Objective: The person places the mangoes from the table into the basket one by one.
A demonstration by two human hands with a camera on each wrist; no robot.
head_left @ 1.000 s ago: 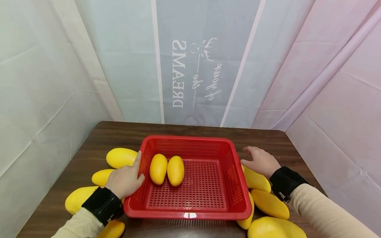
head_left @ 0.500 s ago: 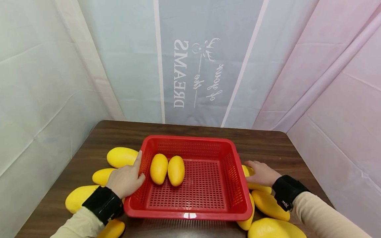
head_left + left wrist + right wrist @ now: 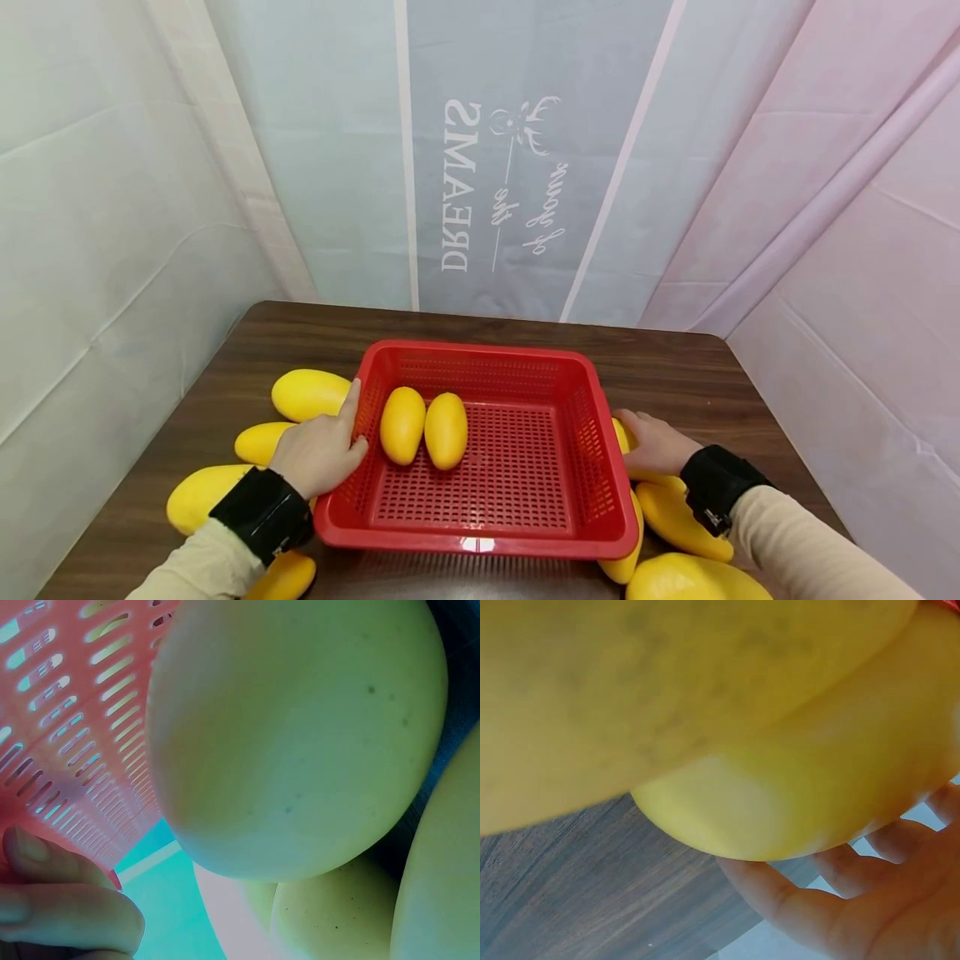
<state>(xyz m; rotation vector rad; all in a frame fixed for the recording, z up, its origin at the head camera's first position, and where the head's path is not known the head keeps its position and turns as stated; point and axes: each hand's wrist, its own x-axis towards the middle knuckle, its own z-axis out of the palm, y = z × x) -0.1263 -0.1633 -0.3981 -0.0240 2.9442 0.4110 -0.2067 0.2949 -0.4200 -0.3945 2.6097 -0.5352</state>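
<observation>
A red plastic basket (image 3: 480, 543) holds two yellow mangoes (image 3: 446, 431) side by side in its left half. My left hand (image 3: 318, 454) grips the basket's left side, index finger along the rim and thumb over it; in the left wrist view its bent fingers (image 3: 75, 915) lie against the outer wall. Just outside the right wall, my right hand (image 3: 660, 446) grips a mango (image 3: 802, 787). The right wrist view shows its fingers (image 3: 802, 907) around that mango's side, with another mango (image 3: 630, 697) close in front of the camera.
Several mangoes (image 3: 309, 395) lie left of the basket, partly behind the left arm. More mangoes (image 3: 686, 521) lie on the right, near the right wrist. The dark wooden table (image 3: 300, 333) ends at a curtain (image 3: 337, 167) behind and pale cloth on both sides.
My right hand has come down from above the right-hand mangoes and closed around the one beside the basket. The left hand and basket have stayed in place.
</observation>
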